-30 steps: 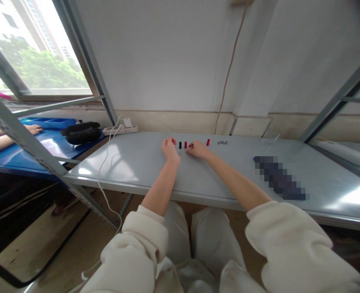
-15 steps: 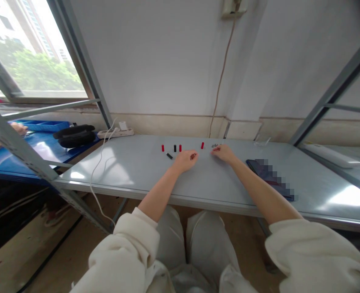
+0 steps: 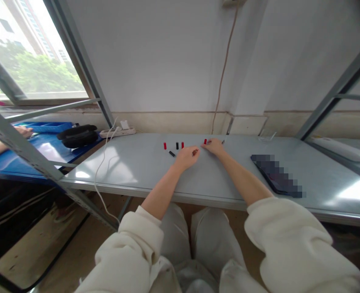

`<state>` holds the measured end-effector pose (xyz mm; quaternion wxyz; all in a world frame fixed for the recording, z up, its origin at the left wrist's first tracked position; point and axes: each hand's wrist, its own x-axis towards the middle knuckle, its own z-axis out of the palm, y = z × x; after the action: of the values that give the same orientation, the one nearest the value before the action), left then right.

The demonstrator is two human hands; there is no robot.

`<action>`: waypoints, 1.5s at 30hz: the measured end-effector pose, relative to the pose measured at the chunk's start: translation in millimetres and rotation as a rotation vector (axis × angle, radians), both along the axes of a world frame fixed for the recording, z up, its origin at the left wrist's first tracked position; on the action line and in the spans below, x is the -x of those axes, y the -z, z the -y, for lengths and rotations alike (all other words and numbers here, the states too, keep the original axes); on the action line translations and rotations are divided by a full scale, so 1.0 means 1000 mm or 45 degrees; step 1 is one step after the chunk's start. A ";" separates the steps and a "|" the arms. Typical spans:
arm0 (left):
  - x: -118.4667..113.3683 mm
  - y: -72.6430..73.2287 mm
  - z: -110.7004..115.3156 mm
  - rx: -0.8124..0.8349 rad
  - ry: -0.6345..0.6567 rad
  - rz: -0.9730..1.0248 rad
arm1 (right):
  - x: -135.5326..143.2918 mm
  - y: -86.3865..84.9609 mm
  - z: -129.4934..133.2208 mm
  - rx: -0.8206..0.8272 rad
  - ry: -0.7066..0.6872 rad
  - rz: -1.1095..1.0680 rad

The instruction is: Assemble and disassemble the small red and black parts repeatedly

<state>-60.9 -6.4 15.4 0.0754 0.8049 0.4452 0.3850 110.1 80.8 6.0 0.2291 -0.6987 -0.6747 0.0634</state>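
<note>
My left hand (image 3: pixel 188 158) is curled closed above the table, its fingertips pressed together; what it holds, if anything, is too small to make out. My right hand (image 3: pixel 214 146) is at a small upright red cylinder (image 3: pixel 205 141), its thumb and fingers closed about the lower part. Left of my left hand stand another red cylinder (image 3: pixel 165 145), a black cylinder (image 3: pixel 177 145) and a third red cylinder (image 3: pixel 183 144), partly behind the hand. A black cylinder lying on its side (image 3: pixel 172 154) is in front of them. Small metal bits (image 3: pixel 223 142) show behind my right hand.
The grey table (image 3: pixel 155 175) meets the wall. A dark, pixelated flat item (image 3: pixel 270 173) lies to the right, a clear container (image 3: pixel 268 137) behind it. A power strip (image 3: pixel 119 132) with a white cable is at left. Beyond the metal frame, another person's hand (image 3: pixel 24 131) rests over a blue table.
My right hand has moved left from the small metal bits to the red cylinder. My left hand stays closed in nearly the same place. The view has shifted slightly.
</note>
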 end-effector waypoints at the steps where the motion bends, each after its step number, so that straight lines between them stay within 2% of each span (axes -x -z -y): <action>1: 0.000 0.000 0.000 -0.002 0.004 0.003 | 0.004 0.001 0.000 -0.025 -0.015 0.019; 7: -0.001 -0.001 0.000 -0.011 0.028 0.093 | 0.018 0.001 0.009 -0.165 -0.107 0.107; 15: 0.000 -0.001 -0.002 -0.038 0.018 0.286 | 0.022 -0.027 0.051 -0.254 -0.323 0.155; 20: 0.002 0.004 -0.009 -0.015 0.096 0.164 | 0.022 -0.020 0.073 -0.315 -0.409 0.206; 24: 0.004 0.008 -0.014 0.004 0.096 0.096 | 0.022 -0.012 0.077 -0.330 -0.552 0.286; 28: 0.006 0.007 -0.012 0.039 0.079 0.085 | 0.022 -0.012 0.078 -0.318 -0.625 0.288; 30: 0.006 0.006 -0.011 0.050 0.049 0.108 | 0.021 -0.012 0.079 -0.306 -0.611 0.262; 33: 0.004 0.005 -0.011 0.032 -0.028 0.172 | 0.018 -0.011 0.080 -0.279 -0.495 0.220; 37: 0.002 0.005 -0.013 -0.030 -0.095 0.337 | 0.014 -0.010 0.080 -0.254 -0.400 0.182; 45: 0.003 0.006 -0.016 0.022 0.011 0.506 | 0.011 -0.006 0.077 -0.201 -0.308 0.119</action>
<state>-63.4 9.4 9.1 0.1704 0.7142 0.4214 0.5323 98.8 4.2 11.6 0.2424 -0.5942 -0.7669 0.0048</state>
